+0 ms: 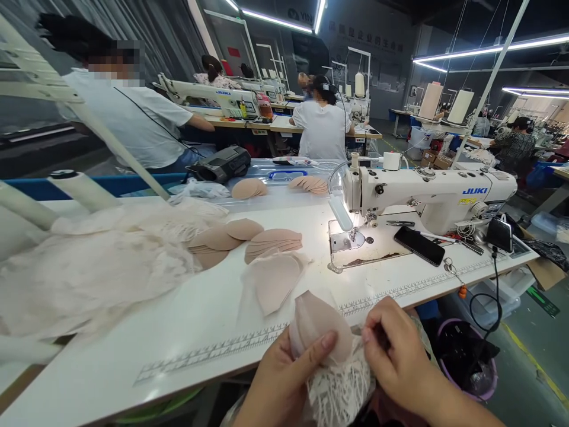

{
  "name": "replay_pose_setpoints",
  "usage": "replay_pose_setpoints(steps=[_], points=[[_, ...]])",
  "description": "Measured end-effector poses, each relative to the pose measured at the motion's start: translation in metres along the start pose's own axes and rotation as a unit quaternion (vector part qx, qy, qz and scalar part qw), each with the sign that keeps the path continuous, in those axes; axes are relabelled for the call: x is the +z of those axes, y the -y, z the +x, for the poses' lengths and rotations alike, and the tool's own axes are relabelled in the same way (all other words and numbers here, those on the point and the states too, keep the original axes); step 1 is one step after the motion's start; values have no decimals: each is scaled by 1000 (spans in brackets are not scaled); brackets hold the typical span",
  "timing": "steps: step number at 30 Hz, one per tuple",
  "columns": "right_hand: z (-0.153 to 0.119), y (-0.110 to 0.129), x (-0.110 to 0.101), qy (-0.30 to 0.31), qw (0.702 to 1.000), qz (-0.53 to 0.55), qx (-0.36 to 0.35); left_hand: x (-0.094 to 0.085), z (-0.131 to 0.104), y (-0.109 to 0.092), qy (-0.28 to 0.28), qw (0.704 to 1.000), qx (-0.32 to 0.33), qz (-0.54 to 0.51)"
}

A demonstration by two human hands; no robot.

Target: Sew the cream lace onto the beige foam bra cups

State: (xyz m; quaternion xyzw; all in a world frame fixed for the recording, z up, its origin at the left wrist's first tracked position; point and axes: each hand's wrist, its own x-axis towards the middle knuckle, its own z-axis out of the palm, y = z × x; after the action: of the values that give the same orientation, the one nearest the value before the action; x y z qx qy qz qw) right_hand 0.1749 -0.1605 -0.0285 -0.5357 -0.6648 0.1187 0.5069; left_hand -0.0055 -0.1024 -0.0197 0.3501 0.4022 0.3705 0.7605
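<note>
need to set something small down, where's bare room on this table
The widest bare patch of white tabletop lies between the pale fabric and printed ruler; a smaller one separates the stacked pads from the needle plate. Around the phone and keyring it's crowded.

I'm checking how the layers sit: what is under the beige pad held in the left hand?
Pale fringed fabric hangs below the beige pad, and the left hand grips it, thumb on top. The pad's underside is hidden, so anything against it can't be seen.
</note>
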Motion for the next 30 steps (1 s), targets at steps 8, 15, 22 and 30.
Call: replay_pose_setpoints(steps=[8, 15, 22, 30], points=[[6, 7, -7, 33, 999, 13, -14, 13, -5, 0, -68, 996, 0, -53], [11, 6, 3, 24, 999, 7, -24, -10, 7, 15, -58, 997, 15, 39], [13, -4, -6, 19, 994, 81, 66, -9, 5, 15, -85, 995, 18, 53], [6, 1, 4, 41, 999, 4, -16, -19, 15, 24, -79, 991, 35, 98]])
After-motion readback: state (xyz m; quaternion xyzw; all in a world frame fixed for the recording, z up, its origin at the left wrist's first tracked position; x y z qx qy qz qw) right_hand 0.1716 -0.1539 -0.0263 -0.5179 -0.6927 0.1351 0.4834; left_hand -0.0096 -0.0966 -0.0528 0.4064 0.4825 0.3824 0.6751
